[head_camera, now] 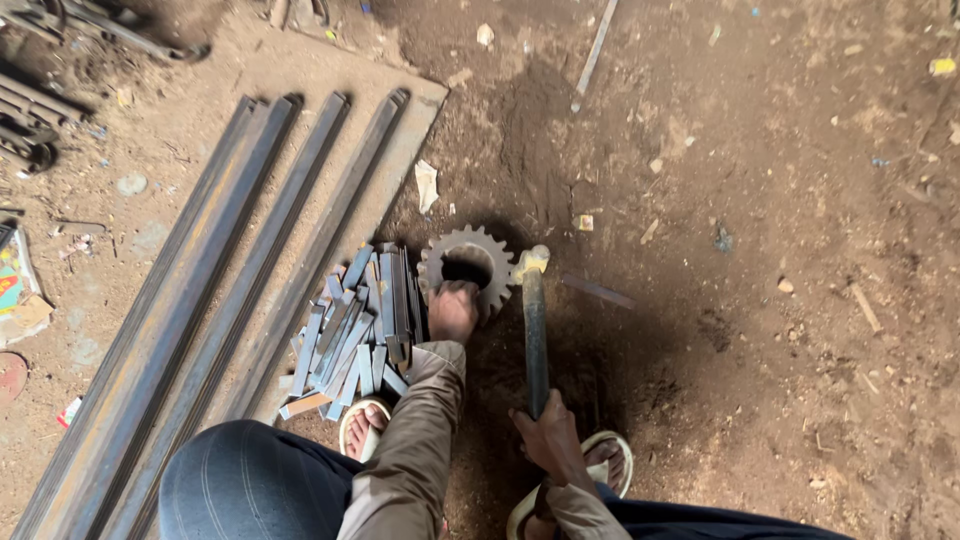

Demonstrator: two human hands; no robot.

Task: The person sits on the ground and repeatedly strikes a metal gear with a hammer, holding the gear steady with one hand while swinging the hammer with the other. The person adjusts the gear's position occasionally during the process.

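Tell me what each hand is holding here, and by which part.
The right hand grips a hammer low on its handle. The left hand rests on the rim of a toothed gear; what it grips there cannot be told.

Only a few printed scraps, all at the left edge of the dirt floor. Flat colourful printed package (10, 285) — blue, yellow and red patches, partly cut off by the frame, lying on brown cardboard. Farther down, near the long steel bars, a small crumpled wrapper (69, 411) — red and white. No signs, no screens.
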